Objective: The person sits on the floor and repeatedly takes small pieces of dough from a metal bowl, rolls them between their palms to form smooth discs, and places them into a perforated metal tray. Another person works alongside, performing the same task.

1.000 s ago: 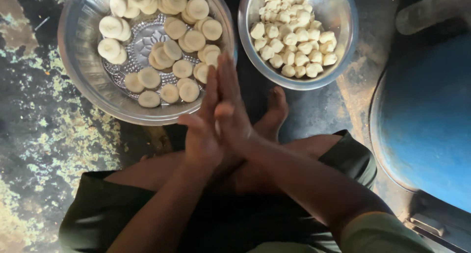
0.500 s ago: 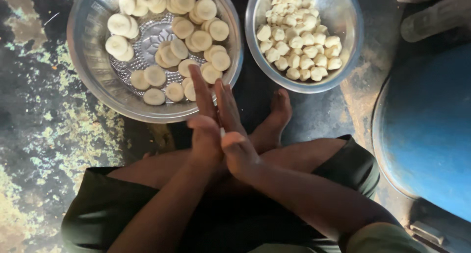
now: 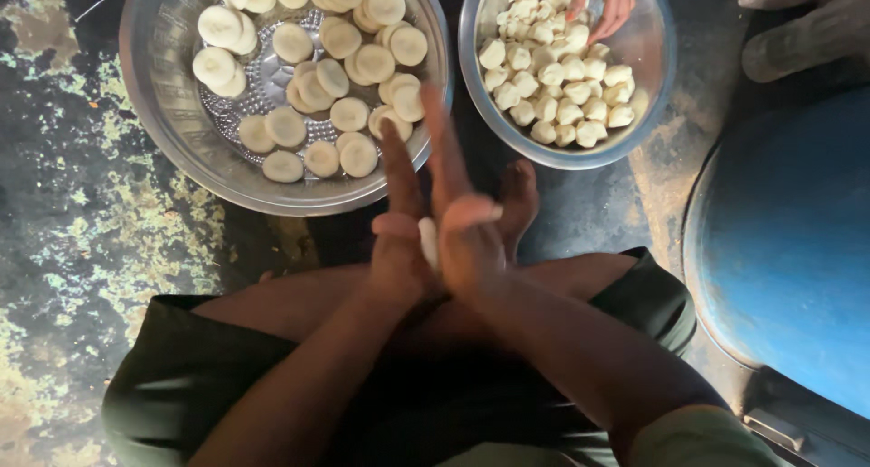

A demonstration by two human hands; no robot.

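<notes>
My left hand (image 3: 399, 236) and my right hand (image 3: 464, 218) are pressed palm to palm above my crossed legs, fingers straight and pointing away from me. A small pale piece of dough (image 3: 428, 241) shows between the palms. Just beyond my fingertips stands a large steel bowl (image 3: 163, 86) holding several flattened dough rounds (image 3: 349, 114). To its right a smaller steel bowl (image 3: 648, 46) holds several small dough lumps (image 3: 562, 91).
Another person's hand (image 3: 603, 0) reaches into the smaller bowl from the top edge. A gloved hand (image 3: 802, 23) lies at the top right. A big blue round lid or drum (image 3: 797, 240) fills the right side. The floor (image 3: 82, 231) is dark and stained.
My palms have slid against each other, the right hand now further forward. The dough piece shows between them. Another person's hand has come into the smaller bowl.
</notes>
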